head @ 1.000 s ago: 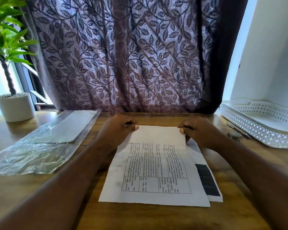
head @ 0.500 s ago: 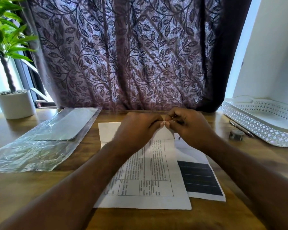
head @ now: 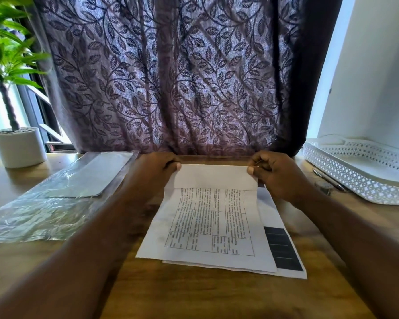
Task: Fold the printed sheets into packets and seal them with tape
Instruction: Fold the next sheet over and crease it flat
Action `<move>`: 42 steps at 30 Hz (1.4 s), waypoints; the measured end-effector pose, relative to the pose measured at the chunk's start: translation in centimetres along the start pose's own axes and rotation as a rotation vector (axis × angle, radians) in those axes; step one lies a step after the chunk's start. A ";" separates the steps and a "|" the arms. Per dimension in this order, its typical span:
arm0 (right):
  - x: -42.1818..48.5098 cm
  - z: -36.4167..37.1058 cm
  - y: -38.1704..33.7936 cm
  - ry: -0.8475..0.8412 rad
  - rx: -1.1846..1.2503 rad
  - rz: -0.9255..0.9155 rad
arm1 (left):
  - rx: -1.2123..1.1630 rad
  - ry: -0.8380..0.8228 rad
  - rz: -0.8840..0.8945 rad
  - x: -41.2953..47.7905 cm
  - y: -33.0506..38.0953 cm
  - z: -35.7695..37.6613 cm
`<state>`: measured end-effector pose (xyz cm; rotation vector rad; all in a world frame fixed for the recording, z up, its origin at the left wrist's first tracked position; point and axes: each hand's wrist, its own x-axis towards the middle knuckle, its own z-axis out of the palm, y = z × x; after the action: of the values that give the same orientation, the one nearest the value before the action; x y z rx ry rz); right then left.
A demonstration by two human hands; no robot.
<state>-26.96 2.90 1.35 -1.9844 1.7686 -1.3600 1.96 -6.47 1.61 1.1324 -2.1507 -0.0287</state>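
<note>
A white printed sheet [head: 207, 226] with a table of text lies on the wooden table [head: 194, 293], its far end turned over toward me as a blank flap. My left hand [head: 154, 176] pinches the flap's left corner and my right hand [head: 274, 173] pinches its right corner. More sheets [head: 283, 249] lie under it, one with a dark block showing at the right. A small grey roll, perhaps tape [head: 324, 187], sits by the tray to the right.
Clear plastic sleeves [head: 55, 196] lie at the left. A potted plant [head: 17, 146] stands at the far left corner. A white perforated tray [head: 359, 173] is at the right with a pen [head: 327, 180] beside it. A leaf-patterned curtain [head: 171, 77] hangs behind the table.
My hands met at the middle of the sheet's far edge half a second ago; they have now spread back to the two corners, and the sheet has shifted to the right.
</note>
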 end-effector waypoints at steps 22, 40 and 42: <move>0.0 -0.5 0.7 0.115 0.279 0.241 | -0.655 -0.029 -0.259 -0.2 -1.0 2.3; -0.4 0.1 0.5 0.000 0.673 0.320 | -0.960 -0.045 -0.348 -0.2 -0.4 2.7; -0.5 0.0 0.6 0.001 0.667 0.316 | -0.987 -0.042 -0.370 -0.2 -0.4 2.6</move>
<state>-27.33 3.14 0.67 -1.2931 1.3026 -1.5593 0.85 -7.30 -0.61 0.8748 -1.5591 -1.1439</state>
